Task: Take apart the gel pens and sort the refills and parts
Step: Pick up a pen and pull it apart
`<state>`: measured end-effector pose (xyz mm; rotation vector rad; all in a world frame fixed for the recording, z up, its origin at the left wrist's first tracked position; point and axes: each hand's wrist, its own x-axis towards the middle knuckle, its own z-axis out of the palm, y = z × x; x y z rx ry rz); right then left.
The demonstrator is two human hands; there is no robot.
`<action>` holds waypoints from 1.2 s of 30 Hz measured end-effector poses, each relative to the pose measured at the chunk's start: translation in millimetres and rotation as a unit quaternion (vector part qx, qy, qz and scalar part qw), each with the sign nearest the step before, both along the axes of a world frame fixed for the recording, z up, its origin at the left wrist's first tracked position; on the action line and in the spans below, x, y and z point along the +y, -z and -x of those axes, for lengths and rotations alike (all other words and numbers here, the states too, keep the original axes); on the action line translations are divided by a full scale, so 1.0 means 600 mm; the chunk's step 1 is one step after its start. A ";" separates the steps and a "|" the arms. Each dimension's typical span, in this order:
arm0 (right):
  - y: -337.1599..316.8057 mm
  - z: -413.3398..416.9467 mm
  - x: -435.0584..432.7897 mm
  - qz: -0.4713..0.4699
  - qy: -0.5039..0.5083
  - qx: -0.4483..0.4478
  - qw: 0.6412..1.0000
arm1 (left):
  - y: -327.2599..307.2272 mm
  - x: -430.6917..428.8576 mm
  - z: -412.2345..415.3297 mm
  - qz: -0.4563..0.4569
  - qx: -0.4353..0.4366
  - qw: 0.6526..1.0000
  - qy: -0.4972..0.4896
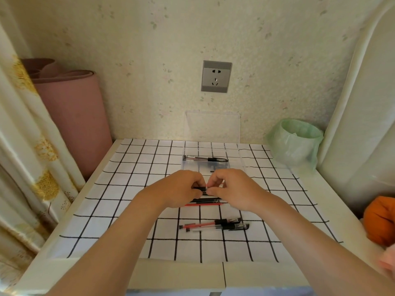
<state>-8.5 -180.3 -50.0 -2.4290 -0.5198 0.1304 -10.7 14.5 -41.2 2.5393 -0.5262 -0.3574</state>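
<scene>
Behind the hands, clear box (213,165) holding one gel pen (206,159), left hand (181,189) and right hand (233,189) pinching pen part (200,188)

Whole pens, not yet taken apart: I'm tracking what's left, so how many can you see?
3, maybe more. One lies in the clear box at the back; two lie side by side near the front edge. The hands may hide others.

Soft, warm daylight is filling the scene evenly; shadows are staying faint. Wide-angle distortion is bending the curtain (23,129) and edges; corners are blurring.
</scene>
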 end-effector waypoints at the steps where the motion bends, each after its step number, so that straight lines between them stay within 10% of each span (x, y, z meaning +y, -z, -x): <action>1: 0.000 0.001 0.001 0.009 -0.003 0.004 1.000 | 0.000 0.001 0.000 -0.002 0.001 1.000 0.002; 36: -0.010 0.003 -0.005 0.054 -0.010 -0.007 0.998 | -0.002 0.000 0.001 0.010 -0.010 1.000 0.001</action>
